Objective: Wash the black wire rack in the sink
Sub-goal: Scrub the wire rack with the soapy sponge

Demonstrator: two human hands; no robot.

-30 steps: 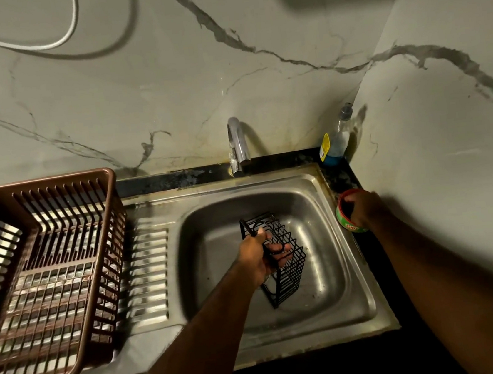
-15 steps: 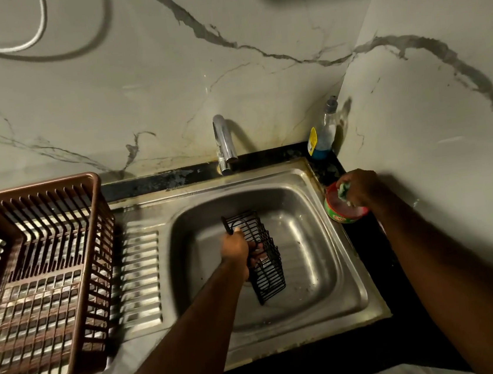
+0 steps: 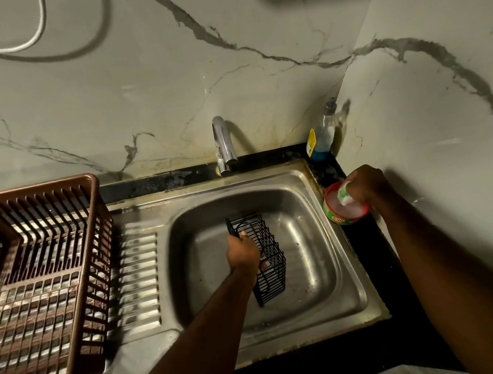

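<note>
A small black wire rack (image 3: 271, 264) stands on its side in the steel sink basin (image 3: 316, 274). My left hand (image 3: 243, 253) grips its near edge, fingers curled through the wires. At the sink's right rim sits a round red-and-green tub of dish soap (image 3: 344, 211). My right hand (image 3: 363, 185) holds a green-and-white scrub pad (image 3: 344, 195) and presses it into the tub's soap. No water runs from the chrome tap (image 3: 223, 146).
A brown plastic dish basket (image 3: 40, 272) sits on the ribbed drainboard (image 3: 136, 279) to the left. A bottle of blue dish liquid (image 3: 320, 135) stands in the back right corner. Marble walls close in behind and to the right.
My right hand has lifted off the tub's rim and now shows the scrub pad dipped in the soap. My left hand has turned the rack more upright in the basin.
</note>
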